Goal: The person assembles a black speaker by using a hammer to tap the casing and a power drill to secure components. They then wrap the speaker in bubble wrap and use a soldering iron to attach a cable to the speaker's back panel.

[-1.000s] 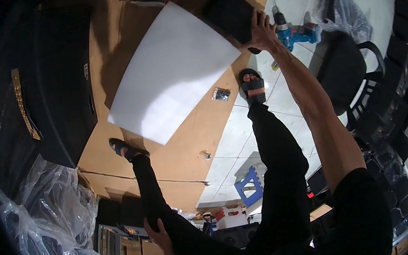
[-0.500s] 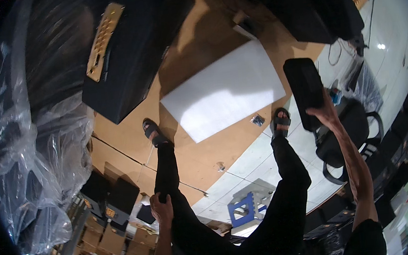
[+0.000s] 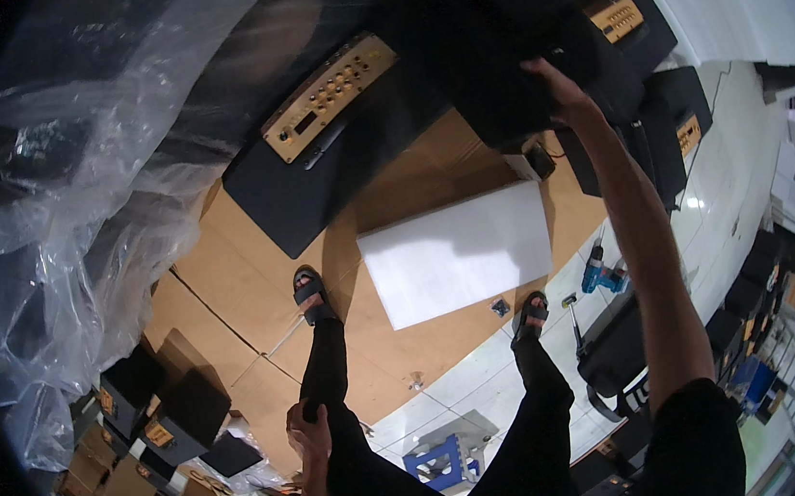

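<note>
My right arm reaches far forward. My right hand (image 3: 564,95) grips the edge of a dark, box-shaped black object (image 3: 485,64); its thumb shows, while the other fingers are hidden. That object blends into the black cabinets behind it. My left hand (image 3: 309,433) is low beside my left thigh, its fingers curled round something dark that I cannot make out. A white foam sheet (image 3: 461,256) lies on brown cardboard in front of my feet. Left of it stands a black speaker-like cabinet (image 3: 281,197) with a gold knob panel (image 3: 329,98) and a black pen-like thing (image 3: 322,146) beside the panel.
Clear plastic sheeting (image 3: 96,241) hangs at the left. More black cabinets with gold panels (image 3: 618,17) stand at the far right. A blue cordless drill (image 3: 602,272) lies on the pale floor near a black chair (image 3: 612,351). A blue step stool (image 3: 440,463) sits between my legs.
My right hand has moved forward and left with the black object, from near the chair to the cabinets. The view has shifted; the drill now shows. My left hand stays beside my thigh.
</note>
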Demonstrator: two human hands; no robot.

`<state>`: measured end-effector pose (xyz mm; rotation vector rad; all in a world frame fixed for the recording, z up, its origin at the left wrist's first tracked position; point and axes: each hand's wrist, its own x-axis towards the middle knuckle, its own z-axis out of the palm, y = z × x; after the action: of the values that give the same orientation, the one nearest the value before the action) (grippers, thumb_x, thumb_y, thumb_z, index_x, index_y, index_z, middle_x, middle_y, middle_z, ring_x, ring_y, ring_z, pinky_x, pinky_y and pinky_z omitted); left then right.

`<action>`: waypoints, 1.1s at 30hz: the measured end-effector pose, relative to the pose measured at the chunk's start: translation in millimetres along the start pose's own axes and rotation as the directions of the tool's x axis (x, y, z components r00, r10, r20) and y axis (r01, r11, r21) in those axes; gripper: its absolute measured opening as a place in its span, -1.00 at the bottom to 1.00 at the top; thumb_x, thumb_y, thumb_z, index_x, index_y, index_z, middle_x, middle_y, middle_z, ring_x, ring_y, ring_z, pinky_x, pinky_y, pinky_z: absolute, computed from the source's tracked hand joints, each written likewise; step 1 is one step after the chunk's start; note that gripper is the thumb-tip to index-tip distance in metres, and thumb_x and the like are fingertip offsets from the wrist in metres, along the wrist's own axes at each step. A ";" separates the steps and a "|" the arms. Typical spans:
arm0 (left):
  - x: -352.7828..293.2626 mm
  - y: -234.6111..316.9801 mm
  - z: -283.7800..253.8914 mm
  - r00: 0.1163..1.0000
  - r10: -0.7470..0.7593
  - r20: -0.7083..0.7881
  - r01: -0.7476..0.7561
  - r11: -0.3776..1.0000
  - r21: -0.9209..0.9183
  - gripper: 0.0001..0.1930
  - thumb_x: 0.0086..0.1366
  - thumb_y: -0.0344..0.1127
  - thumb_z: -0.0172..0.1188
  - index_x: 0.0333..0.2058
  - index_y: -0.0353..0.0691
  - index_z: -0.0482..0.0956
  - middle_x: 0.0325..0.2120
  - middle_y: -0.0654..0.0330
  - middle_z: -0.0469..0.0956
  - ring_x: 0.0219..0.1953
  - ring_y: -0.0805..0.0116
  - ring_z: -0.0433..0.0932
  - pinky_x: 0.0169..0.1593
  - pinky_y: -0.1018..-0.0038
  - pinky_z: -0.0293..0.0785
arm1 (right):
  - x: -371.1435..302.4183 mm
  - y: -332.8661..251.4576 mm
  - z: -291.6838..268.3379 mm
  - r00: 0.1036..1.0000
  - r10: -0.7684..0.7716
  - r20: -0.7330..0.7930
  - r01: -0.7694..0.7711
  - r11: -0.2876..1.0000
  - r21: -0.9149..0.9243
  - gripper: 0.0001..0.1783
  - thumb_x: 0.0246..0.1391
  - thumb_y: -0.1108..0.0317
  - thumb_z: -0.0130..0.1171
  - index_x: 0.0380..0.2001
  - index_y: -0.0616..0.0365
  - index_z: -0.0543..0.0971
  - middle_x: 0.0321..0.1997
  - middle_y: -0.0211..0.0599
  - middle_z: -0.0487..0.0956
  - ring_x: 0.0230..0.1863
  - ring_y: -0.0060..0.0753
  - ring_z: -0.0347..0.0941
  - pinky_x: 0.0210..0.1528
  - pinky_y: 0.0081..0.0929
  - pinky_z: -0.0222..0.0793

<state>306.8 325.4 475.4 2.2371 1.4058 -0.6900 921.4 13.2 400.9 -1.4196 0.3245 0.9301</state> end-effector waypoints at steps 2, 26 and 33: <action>2.0 -7.4 -0.5 1.000 0.003 -0.007 -0.003 1.000 -0.025 -0.61 0.11 -0.21 0.29 -0.11 -0.28 0.55 -0.11 -0.02 0.54 -0.04 -0.02 0.50 0.03 0.18 0.44 | 44.7 -0.7 14.4 0.992 -0.038 -0.122 0.029 0.997 -0.069 -0.32 0.11 0.08 0.16 0.22 0.22 0.33 0.11 -0.05 0.47 0.16 -0.13 0.36 0.18 -0.23 0.30; -93.8 13.0 17.6 0.936 0.197 0.291 -0.264 0.941 0.212 -0.27 0.28 0.03 0.08 0.28 -0.28 0.10 0.30 -0.19 0.03 0.28 -0.16 0.16 0.27 0.18 0.23 | -627.5 563.6 -143.8 0.767 0.103 -0.633 -0.625 0.344 -0.701 -0.51 0.01 -0.06 0.13 -0.64 0.21 0.55 -0.54 0.03 0.57 -0.35 0.07 0.55 -0.26 -0.10 0.45; -275.2 16.5 26.2 0.983 0.055 0.178 -0.022 0.984 -0.179 -0.26 0.26 0.11 0.08 0.20 -0.38 0.24 0.18 -0.22 0.27 0.24 -0.11 0.25 0.26 0.20 0.22 | -707.3 520.9 -259.0 0.981 0.136 -0.140 -0.143 0.014 -0.990 -0.64 0.18 0.16 -0.09 -0.45 0.24 0.52 -0.52 -0.13 0.52 -0.57 -0.19 0.47 -0.47 -0.22 0.44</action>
<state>215.1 108.9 621.6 2.0053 1.2788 -0.7082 194.5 -537.3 485.8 -2.7973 -0.3806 1.4343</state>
